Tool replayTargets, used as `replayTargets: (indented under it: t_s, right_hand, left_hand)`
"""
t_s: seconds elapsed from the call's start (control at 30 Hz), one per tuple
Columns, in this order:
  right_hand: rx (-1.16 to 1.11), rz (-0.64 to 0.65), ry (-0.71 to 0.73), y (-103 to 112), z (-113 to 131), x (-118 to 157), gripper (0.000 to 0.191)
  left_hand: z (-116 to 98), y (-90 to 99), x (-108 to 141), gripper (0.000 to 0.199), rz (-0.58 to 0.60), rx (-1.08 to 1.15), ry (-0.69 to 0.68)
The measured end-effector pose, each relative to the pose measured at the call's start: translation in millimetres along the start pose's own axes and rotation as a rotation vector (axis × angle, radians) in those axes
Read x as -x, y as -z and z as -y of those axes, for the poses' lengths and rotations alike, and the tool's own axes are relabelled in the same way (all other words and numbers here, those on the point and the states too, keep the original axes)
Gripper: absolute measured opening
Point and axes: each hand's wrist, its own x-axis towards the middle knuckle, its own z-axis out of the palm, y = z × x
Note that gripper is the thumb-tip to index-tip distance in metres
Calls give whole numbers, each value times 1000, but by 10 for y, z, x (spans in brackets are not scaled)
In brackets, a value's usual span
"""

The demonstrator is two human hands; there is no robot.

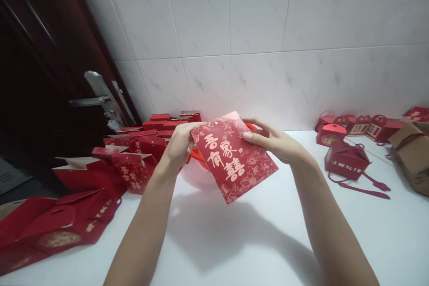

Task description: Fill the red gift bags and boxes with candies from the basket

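Note:
Above the white table, a red paper gift bag [236, 156] is held up, tilted, with pale gold Chinese characters and a flower print facing me. My left hand [182, 143] grips its upper left edge, most of the fingers hidden behind it. On the upper right edge lies the thumb of my right hand [273, 140], with its other fingers behind the bag. Directly behind the bag is an orange-red rim [198, 155], apparently of a round container, mostly covered by the bag and my hands.
Several open red bags [132, 172] stand in rows at the left, with a larger red box [63, 228] in front. Right of me sit a small red box [347, 160] with a ribbon, more red boxes [357, 125] and a brown paper bag [414, 156]. A tiled wall [254, 85] rises behind.

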Motion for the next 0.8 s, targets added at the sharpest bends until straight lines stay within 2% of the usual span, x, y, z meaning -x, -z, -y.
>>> replayTargets:
  t_s: [0.1, 0.17, 0.3, 0.43, 0.63, 0.8]
  right_hand:
    - [-177, -212, 31, 23, -68, -109, 48]
    - [-275, -324, 73, 57, -103, -161, 40]
    - [-397, -420, 88, 116, -154, -225, 37]
    - [-434, -421, 100, 137, -182, -252, 40]
    - [-400, -420, 113, 143, -200, -256, 40]
    - [-358, -383, 132, 123, -173, -237, 39]
  left_hand:
    - [-11, 4, -23, 40, -6, 47, 3]
    - [-17, 7, -22, 57, 31, 60, -6]
    - [18, 0, 24, 73, 190, -97, -75]
    - [86, -53, 100, 83, 302, -314, -152]
    - [158, -215, 178, 78, 272, -354, -295]
    - [188, -307, 193, 53, 216, -350, -405]
